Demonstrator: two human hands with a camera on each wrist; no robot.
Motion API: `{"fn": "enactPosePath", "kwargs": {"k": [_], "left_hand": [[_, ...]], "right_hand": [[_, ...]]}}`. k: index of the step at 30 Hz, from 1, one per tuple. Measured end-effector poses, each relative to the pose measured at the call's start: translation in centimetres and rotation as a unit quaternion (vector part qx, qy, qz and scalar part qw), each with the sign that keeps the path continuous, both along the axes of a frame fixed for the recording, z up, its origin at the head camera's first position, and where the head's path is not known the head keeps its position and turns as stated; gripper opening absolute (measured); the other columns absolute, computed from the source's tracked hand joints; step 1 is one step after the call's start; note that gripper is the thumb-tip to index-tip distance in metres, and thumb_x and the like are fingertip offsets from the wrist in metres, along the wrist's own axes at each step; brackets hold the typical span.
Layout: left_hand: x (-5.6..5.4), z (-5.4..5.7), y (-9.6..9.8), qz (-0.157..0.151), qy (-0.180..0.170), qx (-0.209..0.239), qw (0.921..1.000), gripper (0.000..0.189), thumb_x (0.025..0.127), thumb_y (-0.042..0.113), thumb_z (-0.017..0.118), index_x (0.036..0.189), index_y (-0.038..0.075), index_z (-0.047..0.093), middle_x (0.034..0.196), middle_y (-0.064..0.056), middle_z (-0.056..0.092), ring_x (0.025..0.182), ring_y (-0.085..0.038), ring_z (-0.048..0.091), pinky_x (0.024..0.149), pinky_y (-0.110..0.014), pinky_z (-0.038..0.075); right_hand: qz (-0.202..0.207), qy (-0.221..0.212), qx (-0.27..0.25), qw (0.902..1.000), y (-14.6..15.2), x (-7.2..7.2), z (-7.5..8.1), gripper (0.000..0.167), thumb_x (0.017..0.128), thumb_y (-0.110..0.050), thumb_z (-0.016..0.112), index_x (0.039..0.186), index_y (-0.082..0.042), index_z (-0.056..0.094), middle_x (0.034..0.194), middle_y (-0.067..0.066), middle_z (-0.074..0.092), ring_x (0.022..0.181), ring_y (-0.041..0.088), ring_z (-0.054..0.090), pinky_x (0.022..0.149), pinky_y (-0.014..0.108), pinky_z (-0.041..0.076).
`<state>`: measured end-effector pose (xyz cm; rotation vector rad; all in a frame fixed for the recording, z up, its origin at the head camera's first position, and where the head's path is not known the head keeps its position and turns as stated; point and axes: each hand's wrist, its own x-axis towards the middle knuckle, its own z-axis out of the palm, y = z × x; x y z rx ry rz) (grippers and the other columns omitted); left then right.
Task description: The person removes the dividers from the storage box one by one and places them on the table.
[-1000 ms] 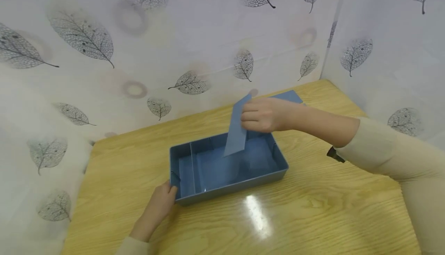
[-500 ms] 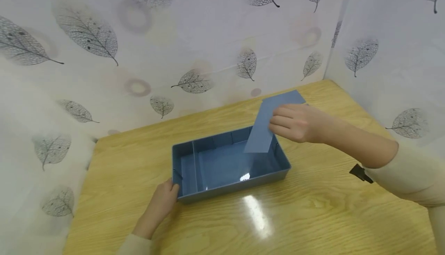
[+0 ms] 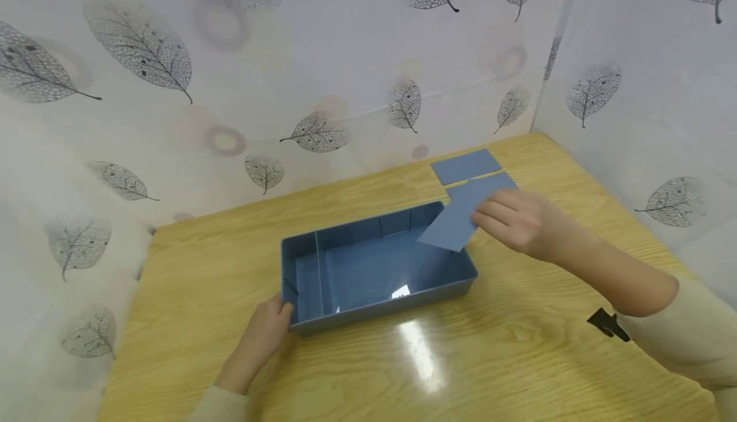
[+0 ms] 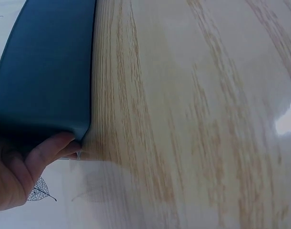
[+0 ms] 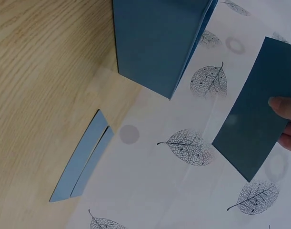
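Note:
A shallow blue plastic box (image 3: 391,307) with a thin upright divider (image 3: 319,275) near its left end sits on the table. My left hand (image 3: 269,323) grips its front left corner; in the left wrist view the fingers (image 4: 49,151) curl round the box's end. My right hand (image 3: 512,220) pinches a flat blue rectangular panel (image 3: 451,222), held tilted over the box's back right corner. The right wrist view shows this panel (image 5: 257,109) raised, thumb on its face. Two similar blue panels lie flat behind the box, one at the back (image 3: 465,165), the other (image 3: 489,184) partly hidden.
The wood-grain table (image 3: 196,268) extends on all sides of the box. A white leaf-printed sheet (image 3: 345,57) hangs along the back and both sides. Below the right cuff sticks out a small black piece (image 3: 609,324).
My right hand has carried the blue panel rightward, from over the box's middle to its right end, and the panel leans differently. The left hand and the box stay in place.

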<state>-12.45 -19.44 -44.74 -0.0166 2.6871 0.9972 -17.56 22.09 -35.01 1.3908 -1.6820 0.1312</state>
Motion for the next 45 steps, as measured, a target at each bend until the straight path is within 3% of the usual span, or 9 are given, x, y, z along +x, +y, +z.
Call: {"fn": "enactPosePath", "kwargs": {"k": [12,22,25,31,38,45], "left_hand": [[0.2,-0.2,0.0,-0.001,-0.002,0.013,0.9999,0.022,0.093,0.01,0.035,0.079,0.002,0.05,0.061,-0.003,0.046,0.052,-0.014,0.04,0.048,-0.027,0.037],[0.1,-0.2,-0.1,-0.005,-0.001,0.007,1.0,0.022,0.093,0.009,0.035,0.077,0.003,0.049,0.062,-0.004,0.047,0.053,-0.015,0.041,0.049,-0.027,0.037],[0.0,-0.3,-0.1,-0.003,-0.001,0.008,1.0,0.022,0.093,0.01,0.035,0.079,0.002,0.05,0.062,-0.004,0.047,0.053,-0.015,0.042,0.049,-0.028,0.037],[-0.1,-0.3,-0.1,-0.001,-0.001,0.007,1.0,0.024,0.092,0.01,0.035,0.083,0.0,0.054,0.063,-0.004,0.049,0.054,-0.015,0.043,0.049,-0.028,0.038],[0.0,-0.1,-0.2,-0.006,0.006,0.004,1.0,0.023,0.093,0.01,0.036,0.079,0.002,0.051,0.062,-0.003,0.048,0.053,-0.014,0.043,0.049,-0.028,0.037],[-0.1,0.0,-0.3,-0.002,-0.001,0.004,1.0,0.023,0.093,0.01,0.035,0.079,0.002,0.051,0.061,-0.003,0.047,0.052,-0.014,0.042,0.048,-0.028,0.037]], "right_hand": [[-0.102,-0.014,0.011,0.9947,2.4,0.9,-2.0,0.032,0.095,0.008,0.037,0.073,0.008,0.06,0.066,0.015,0.056,0.058,0.028,0.052,0.05,0.035,0.047],[-0.171,-0.066,0.02,0.9829,4.6,0.1,-4.0,0.044,0.1,0.0,0.025,0.067,0.006,0.053,0.061,0.013,0.049,0.054,0.027,0.049,0.047,0.033,0.045],[-0.196,-0.084,0.024,0.9767,5.3,-0.3,-4.7,0.033,0.094,0.004,0.033,0.068,0.006,0.053,0.062,0.014,0.05,0.057,0.029,0.051,0.049,0.034,0.046],[-0.241,-0.114,0.048,0.9628,6.3,-0.8,-5.7,0.004,0.073,0.009,0.055,0.071,0.006,0.055,0.065,0.014,0.053,0.06,0.03,0.055,0.055,0.035,0.05],[-0.278,-0.128,0.083,0.9484,6.6,-1.5,-6.9,0.024,0.06,0.019,0.064,0.065,0.0,0.049,0.06,0.008,0.047,0.054,0.023,0.047,0.047,0.03,0.043],[-0.324,-0.166,0.132,0.9221,6.9,-1.9,-7.6,0.022,0.061,0.019,0.065,0.068,0.001,0.052,0.063,0.009,0.049,0.056,0.022,0.048,0.047,0.027,0.043]]}}
